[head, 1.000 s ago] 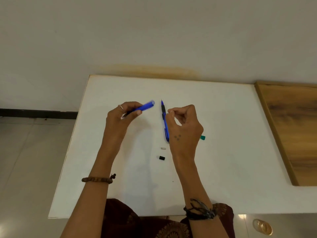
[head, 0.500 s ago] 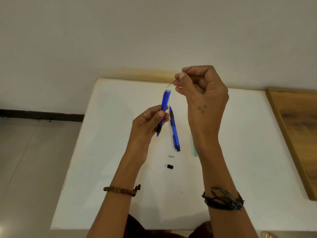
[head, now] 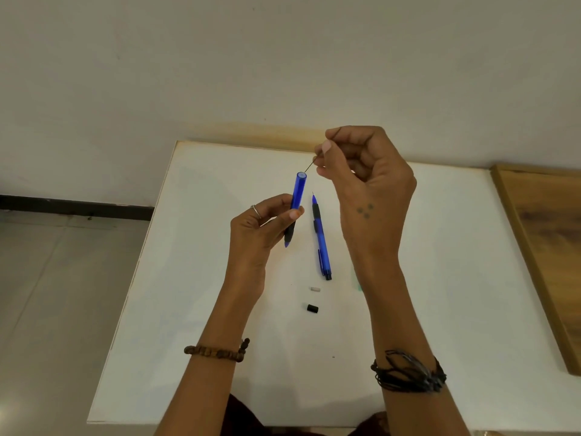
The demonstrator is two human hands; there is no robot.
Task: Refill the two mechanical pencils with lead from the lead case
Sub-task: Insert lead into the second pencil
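Note:
My left hand (head: 257, 228) grips a blue mechanical pencil (head: 297, 196) near its black grip, holding it upright with the open back end on top. My right hand (head: 364, 184) pinches a thin lead (head: 309, 166) between thumb and forefinger, its lower tip just above and right of the pencil's open end. A second blue pencil (head: 320, 240) lies on the white table (head: 188, 309), tip pointing away. A small white eraser (head: 315, 289) and a black cap (head: 312, 308) lie below it. A teal sliver of the lead case (head: 358, 284) shows beside my right wrist, mostly hidden.
A wooden board (head: 547, 240) adjoins the table's right side. The wall runs along the table's far edge, and grey floor tiles (head: 56, 294) lie to the left.
My right hand has lowered the lead toward the pencil's open end. Earlier it rose from the table beside the lying pencil, while my left hand turned its pencil upright.

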